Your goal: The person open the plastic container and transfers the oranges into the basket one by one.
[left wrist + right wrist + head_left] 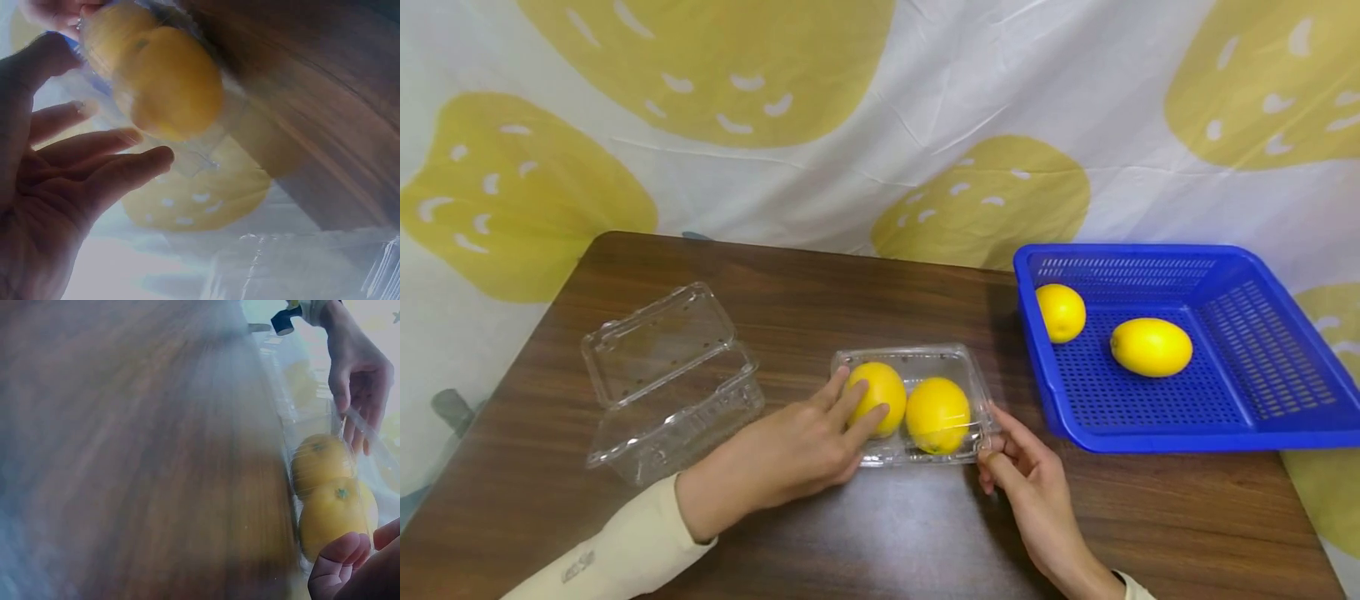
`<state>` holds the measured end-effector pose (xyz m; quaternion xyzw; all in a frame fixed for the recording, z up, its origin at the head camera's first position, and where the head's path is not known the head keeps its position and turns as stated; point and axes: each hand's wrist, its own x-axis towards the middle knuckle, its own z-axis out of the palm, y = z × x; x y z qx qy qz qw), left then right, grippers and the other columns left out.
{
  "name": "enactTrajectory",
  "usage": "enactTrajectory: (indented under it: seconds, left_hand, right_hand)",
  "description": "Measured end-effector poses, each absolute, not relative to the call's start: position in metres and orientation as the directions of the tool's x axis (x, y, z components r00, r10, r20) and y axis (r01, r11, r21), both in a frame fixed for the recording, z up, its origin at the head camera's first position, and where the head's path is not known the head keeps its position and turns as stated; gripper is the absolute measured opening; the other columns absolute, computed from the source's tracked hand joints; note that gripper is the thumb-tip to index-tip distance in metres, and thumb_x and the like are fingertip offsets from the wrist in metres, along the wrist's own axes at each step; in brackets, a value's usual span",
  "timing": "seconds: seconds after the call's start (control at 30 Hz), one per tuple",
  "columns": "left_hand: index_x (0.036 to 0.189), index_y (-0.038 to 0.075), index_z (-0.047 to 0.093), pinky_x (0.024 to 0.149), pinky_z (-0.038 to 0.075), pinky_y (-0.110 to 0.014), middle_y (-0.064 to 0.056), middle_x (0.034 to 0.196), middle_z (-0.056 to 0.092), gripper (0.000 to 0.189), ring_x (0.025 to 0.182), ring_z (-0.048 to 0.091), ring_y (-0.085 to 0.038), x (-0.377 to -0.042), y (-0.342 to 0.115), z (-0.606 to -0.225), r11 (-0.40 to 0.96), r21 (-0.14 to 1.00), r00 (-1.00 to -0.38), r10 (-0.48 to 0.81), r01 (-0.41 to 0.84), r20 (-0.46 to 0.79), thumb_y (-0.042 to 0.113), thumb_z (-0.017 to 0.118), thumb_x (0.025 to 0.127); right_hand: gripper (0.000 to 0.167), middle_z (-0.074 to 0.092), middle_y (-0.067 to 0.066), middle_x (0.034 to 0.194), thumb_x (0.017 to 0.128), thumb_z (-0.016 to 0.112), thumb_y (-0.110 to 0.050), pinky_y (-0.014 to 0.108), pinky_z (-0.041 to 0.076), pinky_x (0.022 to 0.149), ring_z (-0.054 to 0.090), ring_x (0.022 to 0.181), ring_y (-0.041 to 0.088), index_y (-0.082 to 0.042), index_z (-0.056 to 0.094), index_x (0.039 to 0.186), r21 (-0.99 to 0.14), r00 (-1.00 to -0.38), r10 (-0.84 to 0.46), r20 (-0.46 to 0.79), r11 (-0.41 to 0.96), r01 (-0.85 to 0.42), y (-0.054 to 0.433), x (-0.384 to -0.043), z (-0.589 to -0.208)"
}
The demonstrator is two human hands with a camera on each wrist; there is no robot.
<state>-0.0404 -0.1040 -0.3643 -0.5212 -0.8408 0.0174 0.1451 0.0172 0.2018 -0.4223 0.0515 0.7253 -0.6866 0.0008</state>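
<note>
Two yellow citrus fruits, a left one and a right one, sit side by side in a clear plastic clamshell box, its lid lying over them. My left hand reaches over the box's left end, with its fingers fairly straight and spread above the left fruit. In the left wrist view, the fingers of that hand stand apart beside the box. At the box's right edge, my right hand pinches the rim between thumb and fingers. The right wrist view shows its fingertips close to the nearer fruit.
A second clear clamshell box stands with its lid up at the left. On the right, a blue plastic basket holds two more yellow fruits, one round and one oval. A patterned white curtain hangs behind the brown table.
</note>
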Motion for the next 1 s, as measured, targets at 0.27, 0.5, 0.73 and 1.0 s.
enactTrajectory:
  seconds: [0.27,0.5,0.73,1.0]
  left_hand:
    - [0.145,-0.008,0.062,0.076,0.070,-0.041,-0.034,0.140,0.068,0.058,0.124,0.072,-0.047,-0.042,-0.106,-0.356,0.522,0.067,-0.502,0.768,0.850,0.398,0.015,0.081,0.095]
    - [0.151,-0.009,0.056,0.102,0.063,-0.048,-0.029,0.145,0.067,0.056,0.127,0.072,-0.040,-0.043,-0.106,-0.365,0.574,0.458,-0.730,0.462,0.679,0.504,0.008,0.077,0.102]
    - [0.154,-0.010,0.055,0.105,0.060,-0.050,-0.028,0.143,0.069,0.051,0.128,0.072,-0.039,-0.043,-0.102,-0.369,0.585,0.629,-0.856,0.284,0.511,0.431,0.009,0.069,0.109]
    - [0.168,-0.006,0.034,0.115,0.052,-0.043,-0.023,0.164,0.049,0.064,0.146,0.057,-0.033,-0.041,-0.099,-0.367,0.478,0.801,-0.930,0.245,0.361,0.273,0.011,0.061,0.113]
  right_hand:
    - [0.052,0.066,0.005,0.088,0.099,0.061,0.014,0.023,0.056,0.060,0.061,0.070,0.014,0.005,0.060,0.150,-0.997,-0.995,0.075,-0.067,0.034,0.070,0.203,0.018,-0.422]
    - [0.052,0.067,0.008,0.090,0.102,0.061,0.010,0.025,0.059,0.064,0.062,0.073,0.016,-0.002,0.061,0.153,-0.993,-0.994,0.041,-0.100,0.055,0.103,0.202,0.021,-0.420]
    - [0.051,0.067,0.009,0.091,0.103,0.062,0.009,0.025,0.059,0.064,0.062,0.073,0.016,-0.002,0.060,0.153,-0.992,-0.993,0.033,-0.110,0.058,0.112,0.201,0.024,-0.420]
    - [0.050,0.066,0.009,0.091,0.104,0.062,0.008,0.025,0.059,0.064,0.062,0.072,0.016,0.000,0.058,0.153,-0.992,-0.994,0.016,-0.111,0.059,0.112,0.199,0.027,-0.419]
